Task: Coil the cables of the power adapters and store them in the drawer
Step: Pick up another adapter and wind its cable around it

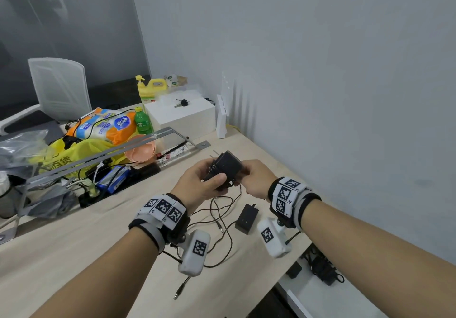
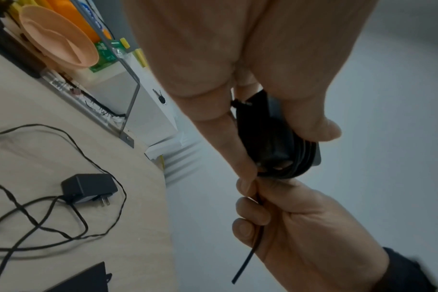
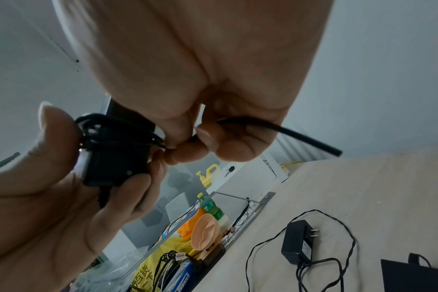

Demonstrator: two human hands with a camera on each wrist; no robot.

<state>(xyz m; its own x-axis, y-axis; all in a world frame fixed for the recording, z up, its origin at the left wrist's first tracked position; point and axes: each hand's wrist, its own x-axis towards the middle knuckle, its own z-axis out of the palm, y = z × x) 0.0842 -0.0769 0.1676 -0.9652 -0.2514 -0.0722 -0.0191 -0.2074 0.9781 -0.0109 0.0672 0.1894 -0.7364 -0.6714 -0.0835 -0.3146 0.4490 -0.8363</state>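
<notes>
We have the pale wooden bench (image 1: pixel 103 233) running along the grey wall, and at its near right corner the white drawer (image 1: pixel 308 290) stands open below the edge, with a coiled black adapter (image 1: pixel 320 268) already lying inside.

Across the bench's far left side there is a heap of clutter: a yellow shopping bag (image 1: pixel 81 147), an orange pack of tissue (image 1: pixel 103 124), a green bottle (image 1: pixel 142 120), a peach bowl (image 1: pixel 140 151) and, toward the far edge, a white box (image 1: pixel 182 117) with keys on top.

Near the right edge of the bench lies a second black adapter (image 1: pixel 246 219) flat on the wood, its thin cable (image 1: pixel 217 224) sprawled in loose loops toward the near edge, the barrel plug ending close to that edge.

Now to the action, held up in the air over the middle of the bench: the left hand (image 1: pixel 197 184) grips the black power adapter (image 1: pixel 225 167), fingers and thumb clamped round its body, with several turns of cable already wound about it, as the left wrist view shows clearly.

The right hand (image 1: pixel 256 179) sits just beside it, touching, fingers curled tight on the cable tail (image 2: pixel 248 258), which pokes out below the fist in the left wrist view and sticks out sideways in the right wrist view.
</notes>
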